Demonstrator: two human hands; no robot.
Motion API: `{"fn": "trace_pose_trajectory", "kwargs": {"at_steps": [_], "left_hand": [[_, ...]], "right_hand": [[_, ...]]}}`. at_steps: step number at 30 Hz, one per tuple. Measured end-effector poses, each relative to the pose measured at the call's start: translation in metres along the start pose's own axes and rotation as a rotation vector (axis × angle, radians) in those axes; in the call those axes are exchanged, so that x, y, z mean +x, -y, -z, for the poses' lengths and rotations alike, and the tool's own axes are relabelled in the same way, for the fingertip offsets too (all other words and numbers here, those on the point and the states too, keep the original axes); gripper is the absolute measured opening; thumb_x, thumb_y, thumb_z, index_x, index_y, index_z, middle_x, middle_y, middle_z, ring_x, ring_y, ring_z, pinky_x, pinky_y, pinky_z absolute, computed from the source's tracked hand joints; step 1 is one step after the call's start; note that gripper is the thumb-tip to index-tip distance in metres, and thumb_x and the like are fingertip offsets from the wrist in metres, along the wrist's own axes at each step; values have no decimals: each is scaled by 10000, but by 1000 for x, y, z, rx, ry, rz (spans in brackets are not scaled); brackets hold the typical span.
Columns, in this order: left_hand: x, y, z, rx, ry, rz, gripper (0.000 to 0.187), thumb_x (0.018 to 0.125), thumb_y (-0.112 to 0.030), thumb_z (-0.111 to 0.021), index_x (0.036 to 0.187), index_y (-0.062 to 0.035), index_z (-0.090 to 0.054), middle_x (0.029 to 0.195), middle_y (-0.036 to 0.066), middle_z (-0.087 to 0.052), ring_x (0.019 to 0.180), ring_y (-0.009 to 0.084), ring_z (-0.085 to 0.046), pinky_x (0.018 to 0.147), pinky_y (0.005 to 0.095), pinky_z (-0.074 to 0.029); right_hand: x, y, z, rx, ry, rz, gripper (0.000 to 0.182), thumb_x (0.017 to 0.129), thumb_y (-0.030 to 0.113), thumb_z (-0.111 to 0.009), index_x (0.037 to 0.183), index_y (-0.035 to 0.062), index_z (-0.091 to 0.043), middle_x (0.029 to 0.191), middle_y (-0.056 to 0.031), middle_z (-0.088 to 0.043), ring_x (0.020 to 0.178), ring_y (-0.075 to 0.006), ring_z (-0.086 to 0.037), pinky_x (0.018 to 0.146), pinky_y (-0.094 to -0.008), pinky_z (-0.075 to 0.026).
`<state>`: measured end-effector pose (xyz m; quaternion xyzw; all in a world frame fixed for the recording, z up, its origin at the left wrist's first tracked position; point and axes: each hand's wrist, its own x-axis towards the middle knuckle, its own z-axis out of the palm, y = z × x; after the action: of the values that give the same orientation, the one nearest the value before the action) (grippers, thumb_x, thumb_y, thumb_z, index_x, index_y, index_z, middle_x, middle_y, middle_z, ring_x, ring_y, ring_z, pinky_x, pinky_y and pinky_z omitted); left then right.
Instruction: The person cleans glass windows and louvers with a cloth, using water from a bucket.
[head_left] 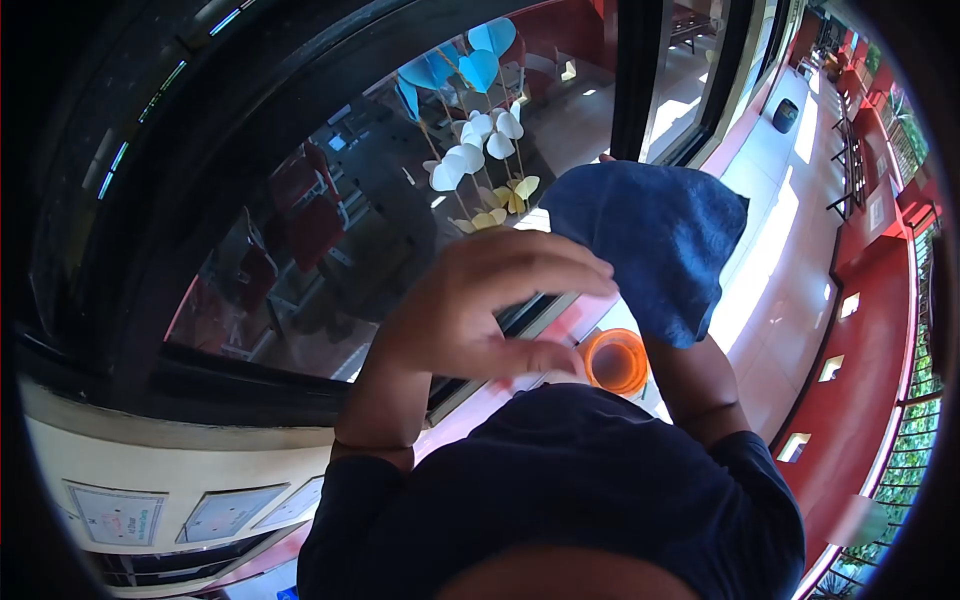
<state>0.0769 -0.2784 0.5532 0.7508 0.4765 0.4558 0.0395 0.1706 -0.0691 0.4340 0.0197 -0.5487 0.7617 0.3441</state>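
Note:
A dark blue cloth (pixel 655 235) is draped over my right hand (pixel 607 158) and hangs down over the wrist. Only a fingertip shows past the cloth's upper left edge; the other fingers are hidden beneath it. To the left, my left hand (pixel 500 300) is raised with its thumb and fingers apart and nothing between them. Its fingertips come close to the cloth's left side. Below and between the two arms, an orange bucket (pixel 615 362) stands on the floor. Beyond my left hand is a dark-framed glass window (pixel 380 190).
Strings of blue and white paper shapes (pixel 480 140) hang behind the glass, with red chairs (pixel 315 225) farther inside. A tiled walkway (pixel 770 270) runs along the right beside a red wall (pixel 865 350). A dark bin (pixel 786 115) and benches (pixel 850 165) stand farther off.

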Motion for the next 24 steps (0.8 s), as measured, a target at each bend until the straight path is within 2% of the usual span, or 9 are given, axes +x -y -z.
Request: {"fn": "trace_pose_trajectory", "kwargs": {"at_steps": [3, 5, 9, 12, 13, 15, 17, 23, 24], "left_hand": [[-51, 40, -16, 129, -387, 493, 272, 865, -165, -793, 1068, -16, -690, 1003, 94, -728, 904, 173, -710, 801, 303, -551], [-86, 62, -40, -139, -538, 763, 208, 925, -201, -744, 1012, -21, -688, 921, 71, -724, 814, 132, -689, 777, 293, -543], [-129, 96, -71, -209, -236, 1019, 440, 1014, -434, -577, 1080, -4, -644, 983, 103, -710, 855, 142, -666, 818, 313, -539], [-132, 98, -82, -655, -124, 1172, 508, 1053, -482, -454, 1243, -23, -557, 1170, 132, -665, 1077, 159, -634, 931, 314, -506], [-164, 123, -106, -1041, -237, 1009, 465, 1047, -459, -483, 1287, -65, -544, 1235, 103, -640, 1131, 181, -619, 956, 351, -491], [-175, 147, -123, -1309, -456, 797, 400, 1040, -381, -527, 1323, -99, -535, 1301, 72, -613, 1193, 202, -600, 996, 384, -471], [-133, 109, -107, -1100, -671, 766, 330, 1038, -273, -557, 1306, -81, -543, 1301, 71, -609, 1210, 198, -590, 1025, 376, -461], [-134, 101, -68, -914, -732, 577, 368, 960, -46, -654, 1310, -11, -546, 1257, 76, -628, 1177, 163, -592, 1050, 328, -438], [-134, 102, -63, -842, -734, 575, 379, 951, -29, -660, 1311, -8, -545, 1257, 78, -628, 1179, 165, -593, 1049, 329, -440]], "right_hand": [[4, -7, -4, -532, 115, 236, 650, 864, 83, -762, 1421, -4, -440, 1250, -125, -610, 1109, -194, -634, 984, -298, -506], [6, -3, -12, -768, 202, 331, 759, 844, 61, -781, 1479, 0, -369, 1284, -127, -590, 1148, -197, -614, 1015, -306, -487], [8, -21, -28, 171, 188, 4, 824, 932, 230, -717, 1561, 32, -224, 1357, -134, -532, 1198, -238, -583, 1046, -350, -477], [6, -27, -43, 286, 105, -81, 785, 977, 344, -649, 1569, 54, -223, 1365, -143, -524, 1219, -252, -571, 1054, -370, -477], [6, -27, -47, 258, 86, -86, 773, 984, 355, -636, 1569, 60, -226, 1368, -145, -521, 1223, -253, -568, 1054, -376, -478], [2, -24, -56, 278, 45, -119, 751, 993, 353, -623, 1570, 72, -233, 1377, -151, -515, 1229, -253, -564, 1054, -385, -479], [4, -36, -58, 320, -169, -116, 693, 990, 312, -636, 1535, 53, -295, 1330, -152, -555, 1162, -235, -601, 988, -362, -518], [-25, -44, 11, -274, -106, -48, 607, 911, 95, -708, 1427, 21, -397, 1045, -120, -677, 941, -200, -685, 849, -273, -562], [-35, -36, 15, -154, -237, -355, 598, 896, 99, -723, 1408, 28, -422, 1045, -122, -670, 956, -194, -681, 849, -263, -555]]}}
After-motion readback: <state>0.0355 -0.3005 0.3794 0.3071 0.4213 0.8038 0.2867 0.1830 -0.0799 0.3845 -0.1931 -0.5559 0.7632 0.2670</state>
